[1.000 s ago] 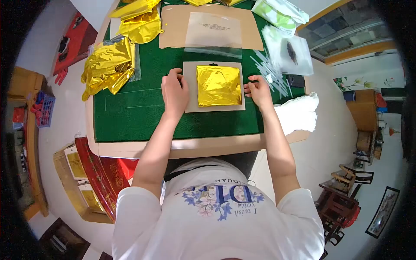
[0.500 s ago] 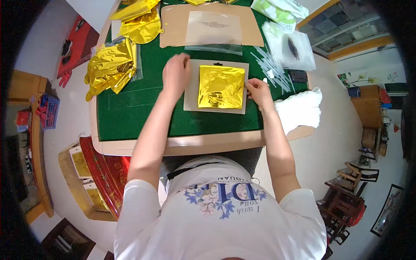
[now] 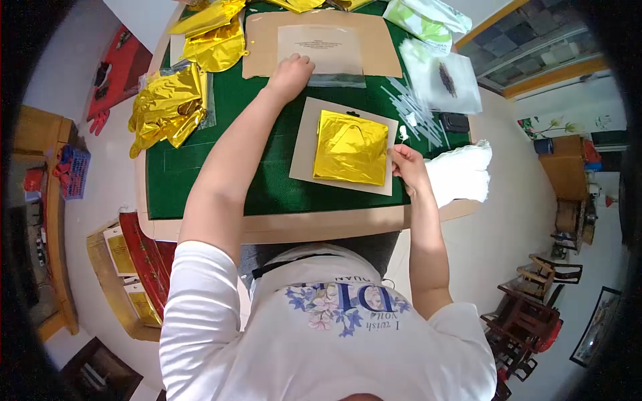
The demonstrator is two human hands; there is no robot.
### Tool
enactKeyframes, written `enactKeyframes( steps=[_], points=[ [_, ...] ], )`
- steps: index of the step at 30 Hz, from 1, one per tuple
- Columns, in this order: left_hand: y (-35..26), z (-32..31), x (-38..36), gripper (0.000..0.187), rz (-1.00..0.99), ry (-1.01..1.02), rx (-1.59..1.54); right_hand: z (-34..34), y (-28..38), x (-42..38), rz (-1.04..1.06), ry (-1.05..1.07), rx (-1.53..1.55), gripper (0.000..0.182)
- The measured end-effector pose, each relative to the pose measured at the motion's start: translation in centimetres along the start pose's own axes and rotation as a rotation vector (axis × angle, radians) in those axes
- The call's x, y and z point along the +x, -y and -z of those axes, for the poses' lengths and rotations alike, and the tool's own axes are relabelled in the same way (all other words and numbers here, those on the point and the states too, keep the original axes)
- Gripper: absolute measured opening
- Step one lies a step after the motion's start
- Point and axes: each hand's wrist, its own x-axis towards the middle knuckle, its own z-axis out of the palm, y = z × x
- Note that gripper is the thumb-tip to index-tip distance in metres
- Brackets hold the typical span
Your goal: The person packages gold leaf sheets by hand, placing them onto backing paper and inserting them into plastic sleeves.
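Note:
My right hand (image 3: 409,168) pinches the right edge of a grey-brown cardboard card (image 3: 304,150), which lies tilted on the green table top. On that card rests a folded gold foil piece (image 3: 351,147). My left hand (image 3: 292,77) is at the left side of a clear plastic bag (image 3: 338,50) with printed text, its curled fingers closed on the bag's edge; the fingertips are partly hidden. Beneath the bag is a larger brown cardboard sheet (image 3: 384,50).
Gold foil pieces (image 3: 170,100) lie at the left and along the far edge. To the right are white strips (image 3: 414,110), a stack of clear bags (image 3: 451,87), a black box (image 3: 455,122), a green-white bag (image 3: 428,23) and a white crumpled bag (image 3: 461,174).
My left hand has left the card's left side and moved away from me to the plastic bag. The card has turned clockwise in my right hand, and the bag has shifted slightly.

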Motion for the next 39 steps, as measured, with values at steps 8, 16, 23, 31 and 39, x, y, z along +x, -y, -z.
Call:
enactKeyframes(
  steps=[8, 16, 23, 31, 39],
  points=[
    [-2.8, 4.1, -4.8, 0.007, 0.114, 0.119, -0.144, 0.8, -1.2, -1.1, 0.010, 0.022, 0.075, 0.009],
    [-6.9, 6.1, -7.8, 0.009, 0.167, 0.107, -0.302, -0.9, -1.1, -1.3, 0.048, 0.006, -0.066, 0.008],
    [-8.2, 5.6, -8.7, 0.008, 0.195, 0.175, -0.350, -2.3, -1.6, -1.0, 0.113, -0.092, -0.234, 0.015],
    [-8.4, 5.4, -8.4, 0.007, 0.214, 0.194, -0.380, -2.5, -2.1, -0.7, 0.222, -0.150, -0.434, 0.023],
    [-8.7, 5.1, -8.0, 0.008, 0.192, 0.140, -0.395, -3.4, -1.8, -1.0, 0.370, -0.193, -0.419, 0.019]
  ],
)
